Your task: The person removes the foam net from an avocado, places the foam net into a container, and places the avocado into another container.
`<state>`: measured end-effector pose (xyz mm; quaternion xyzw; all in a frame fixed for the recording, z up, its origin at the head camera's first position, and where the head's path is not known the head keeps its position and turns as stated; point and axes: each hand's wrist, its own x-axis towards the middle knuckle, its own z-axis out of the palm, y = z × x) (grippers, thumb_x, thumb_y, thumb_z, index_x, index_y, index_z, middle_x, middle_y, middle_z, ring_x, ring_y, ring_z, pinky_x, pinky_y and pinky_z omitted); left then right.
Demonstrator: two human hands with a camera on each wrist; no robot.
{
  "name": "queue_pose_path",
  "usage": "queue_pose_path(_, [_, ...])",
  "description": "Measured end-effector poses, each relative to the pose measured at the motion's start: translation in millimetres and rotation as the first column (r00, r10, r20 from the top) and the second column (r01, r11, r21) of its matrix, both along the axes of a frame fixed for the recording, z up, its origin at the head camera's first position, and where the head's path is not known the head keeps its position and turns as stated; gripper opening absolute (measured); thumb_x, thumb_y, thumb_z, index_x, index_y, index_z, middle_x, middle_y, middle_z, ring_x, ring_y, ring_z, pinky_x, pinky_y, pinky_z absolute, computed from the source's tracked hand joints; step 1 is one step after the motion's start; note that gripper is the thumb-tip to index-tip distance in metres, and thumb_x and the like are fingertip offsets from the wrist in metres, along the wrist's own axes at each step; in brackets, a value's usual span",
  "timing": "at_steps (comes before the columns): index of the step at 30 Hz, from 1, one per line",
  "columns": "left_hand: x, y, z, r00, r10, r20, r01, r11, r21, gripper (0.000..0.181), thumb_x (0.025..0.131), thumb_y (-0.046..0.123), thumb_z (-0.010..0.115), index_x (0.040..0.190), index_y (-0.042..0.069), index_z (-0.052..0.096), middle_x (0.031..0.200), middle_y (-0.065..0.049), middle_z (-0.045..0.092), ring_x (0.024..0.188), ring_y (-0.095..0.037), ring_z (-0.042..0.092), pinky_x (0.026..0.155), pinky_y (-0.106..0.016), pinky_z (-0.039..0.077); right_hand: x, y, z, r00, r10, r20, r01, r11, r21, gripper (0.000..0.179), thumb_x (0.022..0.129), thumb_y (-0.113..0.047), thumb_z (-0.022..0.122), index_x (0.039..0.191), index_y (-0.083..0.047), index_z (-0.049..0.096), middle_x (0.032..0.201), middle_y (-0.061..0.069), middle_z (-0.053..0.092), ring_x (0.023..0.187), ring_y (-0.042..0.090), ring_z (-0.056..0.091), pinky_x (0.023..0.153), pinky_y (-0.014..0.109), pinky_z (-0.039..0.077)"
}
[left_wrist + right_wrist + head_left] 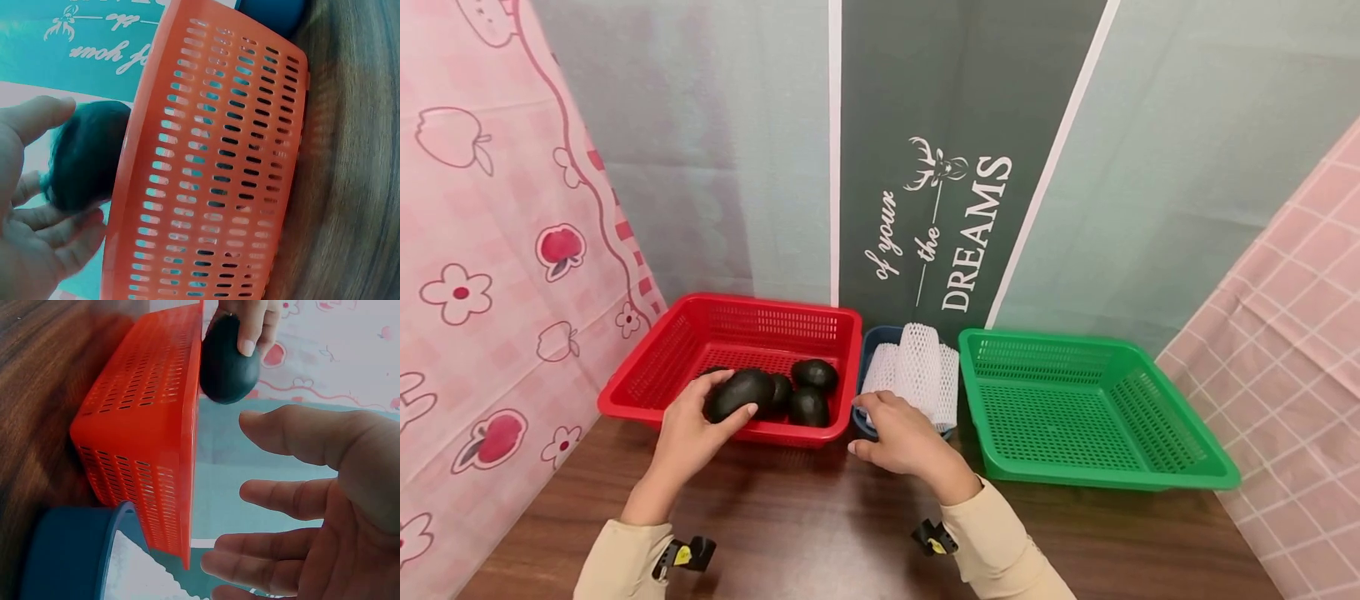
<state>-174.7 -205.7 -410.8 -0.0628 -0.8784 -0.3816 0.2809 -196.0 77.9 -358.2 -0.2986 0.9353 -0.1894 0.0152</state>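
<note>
My left hand (688,427) grips a dark avocado (741,396) between thumb and fingers, at the front rim of the red basket (655,414). In the left wrist view this avocado (87,156) shows above the basket's edge. Behind it, several more avocados (808,407) lie inside the basket. My right hand (901,435) hovers with spread fingers over the near left side of a blue container (871,343) and holds nothing. White foam net sleeves (919,367) are heaped in that container. In the right wrist view the right palm (356,550) faces the red basket.
A green basket (1052,425) with nothing in it stands to the right of the blue container. All stand on a dark wooden table (805,533). Close behind hangs a printed curtain (955,100), with pink patterned cloth (467,250) at the left and pink checked cloth (1300,375) at the right.
</note>
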Motion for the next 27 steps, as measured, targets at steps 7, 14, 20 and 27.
queue_pose_path(7, [1.6, -4.1, -1.8, 1.0, 0.005, -0.008, -0.006, 1.0, -0.013, 0.051, 0.072, 0.015, 0.08, 0.116, 0.002, 0.057, 0.107, -0.018, 0.058, 0.096, -0.033, 0.055, 0.075, -0.05, 0.048, 0.7, 0, -2.0, 1.0, 0.002, 0.018, -0.002, 1.0, 0.007, 0.051, 0.08, -0.028, 0.07, 0.124, -0.007, 0.055, 0.118, 0.011, 0.055, 0.105, 0.023, 0.052, 0.083, 0.04, 0.046])
queue_pose_path(14, [2.8, -5.8, -4.5, 1.0, -0.004, -0.014, 0.004, 0.999, -0.04, 0.048, 0.071, 0.014, 0.081, 0.113, 0.003, 0.06, 0.105, -0.015, 0.06, 0.095, -0.03, 0.056, 0.074, -0.048, 0.048, 1.6, 2, -3.5, 0.999, -0.015, 0.042, 0.015, 1.0, 0.002, 0.052, 0.079, -0.028, 0.071, 0.124, -0.007, 0.055, 0.119, 0.011, 0.055, 0.106, 0.024, 0.051, 0.083, 0.042, 0.046])
queue_pose_path(20, [7.3, -4.8, -2.0, 0.998, -0.022, -0.056, 0.017, 0.997, -0.076, 0.048, 0.068, 0.012, 0.082, 0.111, 0.002, 0.06, 0.104, -0.016, 0.06, 0.093, -0.031, 0.056, 0.074, -0.049, 0.048, 3.9, 4, -2.8, 1.0, -0.011, 0.027, 0.011, 1.0, -0.001, 0.052, 0.08, -0.03, 0.07, 0.124, -0.007, 0.055, 0.119, 0.011, 0.055, 0.107, 0.025, 0.051, 0.084, 0.042, 0.045])
queue_pose_path(27, [9.9, 8.6, 3.9, 0.996, -0.077, -0.041, 0.071, 0.988, -0.135, 0.045, 0.069, 0.015, 0.081, 0.108, 0.004, 0.062, 0.104, -0.012, 0.061, 0.097, -0.028, 0.055, 0.08, -0.049, 0.045, 5.9, 15, 1.1, 0.998, -0.062, 0.011, 0.062, 0.998, -0.007, 0.049, 0.079, -0.027, 0.072, 0.121, -0.007, 0.056, 0.114, 0.012, 0.056, 0.103, 0.027, 0.053, 0.083, 0.042, 0.045])
